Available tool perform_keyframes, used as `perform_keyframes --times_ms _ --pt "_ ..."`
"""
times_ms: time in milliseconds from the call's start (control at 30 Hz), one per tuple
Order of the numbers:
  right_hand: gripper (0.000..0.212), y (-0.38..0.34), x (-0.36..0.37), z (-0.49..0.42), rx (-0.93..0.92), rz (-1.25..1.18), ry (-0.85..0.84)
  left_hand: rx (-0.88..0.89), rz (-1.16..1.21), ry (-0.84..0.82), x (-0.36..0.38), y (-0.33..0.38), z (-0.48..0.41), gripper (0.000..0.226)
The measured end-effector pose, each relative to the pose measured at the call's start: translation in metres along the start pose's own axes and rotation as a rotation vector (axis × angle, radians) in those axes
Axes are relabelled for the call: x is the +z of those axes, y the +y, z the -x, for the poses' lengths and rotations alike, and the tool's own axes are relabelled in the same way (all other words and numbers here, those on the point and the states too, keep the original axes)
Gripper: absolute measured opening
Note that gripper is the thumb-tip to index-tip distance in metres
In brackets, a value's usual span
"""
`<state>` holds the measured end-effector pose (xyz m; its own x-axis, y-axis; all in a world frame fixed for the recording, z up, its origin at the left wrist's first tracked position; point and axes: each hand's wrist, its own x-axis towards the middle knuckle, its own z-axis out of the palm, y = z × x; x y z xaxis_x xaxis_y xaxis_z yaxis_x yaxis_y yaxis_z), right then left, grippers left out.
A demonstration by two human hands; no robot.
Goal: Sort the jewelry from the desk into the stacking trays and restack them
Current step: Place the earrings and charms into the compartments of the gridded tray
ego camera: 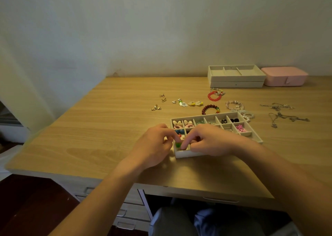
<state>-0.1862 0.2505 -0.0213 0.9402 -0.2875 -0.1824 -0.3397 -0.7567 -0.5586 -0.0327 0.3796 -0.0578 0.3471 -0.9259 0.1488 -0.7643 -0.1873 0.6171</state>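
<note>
A beige tray with many small compartments (255, 137) lies on the desk, holding earrings and small colourful pieces. My left hand (154, 142) and my right hand (210, 140) meet over its near-left corner. Fingers of both hands pinch a small green piece (178, 144) above the front-left compartment. Loose jewelry lies beyond the tray: gold earrings (156, 107), yellow and white earrings (190, 103), a red bracelet (214, 95), a dark red bead bracelet (209, 109), pale bead bracelets (235, 105) and silver necklaces (282, 113).
Two stacked beige trays (236, 77), the top one with three wide compartments, stand at the back by the wall. A pink closed box (284, 78) sits to their right. Bare wooden desk (107, 120) spreads to the left. Drawers (125, 216) are under the desk edge.
</note>
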Motion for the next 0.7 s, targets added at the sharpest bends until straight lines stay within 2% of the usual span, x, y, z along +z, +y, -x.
perform_keyframes --times_ms 100,233,333,500,600,700 --pt "0.033 0.002 0.002 -0.001 -0.003 -0.048 0.068 0.001 0.013 0.020 -0.001 0.000 -0.001 0.034" --pt "0.032 0.001 0.001 0.002 0.004 -0.033 0.011 -0.015 0.005 -0.001 0.000 -0.001 -0.003 0.032" --pt "0.031 0.004 -0.002 0.002 -0.008 -0.057 0.067 -0.013 0.008 0.023 0.001 0.000 -0.001 0.034" --pt "0.032 0.004 -0.003 0.003 -0.014 -0.022 -0.039 -0.012 0.020 0.007 0.001 -0.002 -0.003 0.036" --pt "0.028 0.009 -0.011 0.000 -0.004 -0.108 0.075 0.020 0.099 0.113 -0.003 -0.004 -0.008 0.038" --pt "0.024 0.013 -0.020 -0.009 0.024 -0.125 0.179 -0.027 0.121 0.174 -0.010 -0.006 -0.021 0.033"
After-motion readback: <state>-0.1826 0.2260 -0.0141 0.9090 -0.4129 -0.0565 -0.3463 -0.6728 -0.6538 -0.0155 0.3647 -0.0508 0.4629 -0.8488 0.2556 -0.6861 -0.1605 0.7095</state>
